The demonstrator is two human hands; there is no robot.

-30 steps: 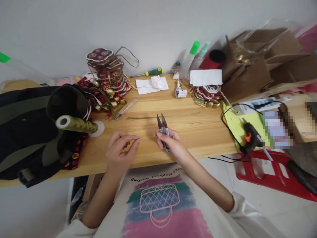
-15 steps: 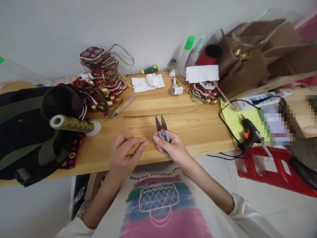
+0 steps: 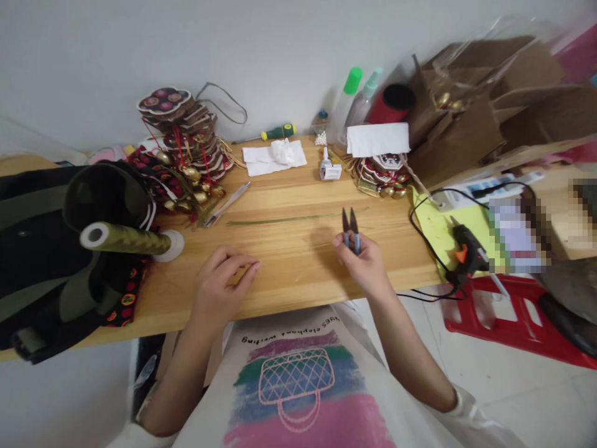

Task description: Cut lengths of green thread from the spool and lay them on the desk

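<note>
My right hand (image 3: 366,261) is wrapped round blue-handled thread snips (image 3: 351,229). Their dark blades stand a little apart and point away from me, above the table. Left of them, my left hand (image 3: 224,280) hovers near the table's front edge, thumb and forefinger pinched together. Whatever is in that pinch, if anything, is too fine to make out. A faint thin line shows by the right thumb, perhaps a thread. Beyond both hands a thin green cord (image 3: 270,220) lies stretched across the wooden table (image 3: 280,280), apart from my fingers.
On the left are a spool of green ribbon (image 3: 125,239), a dark bag (image 3: 37,242) and stacked ornaments with bells (image 3: 186,130). A pen (image 3: 228,204), tissue (image 3: 275,158), screwdriver (image 3: 277,132) and small glue bottle (image 3: 329,167) lie behind. At right sit a glue gun (image 3: 466,246) and cardboard box (image 3: 461,137).
My right hand has moved right with the snips, away from my left hand. The left hand has shifted slightly left, still pinched. The view has turned a little.
</note>
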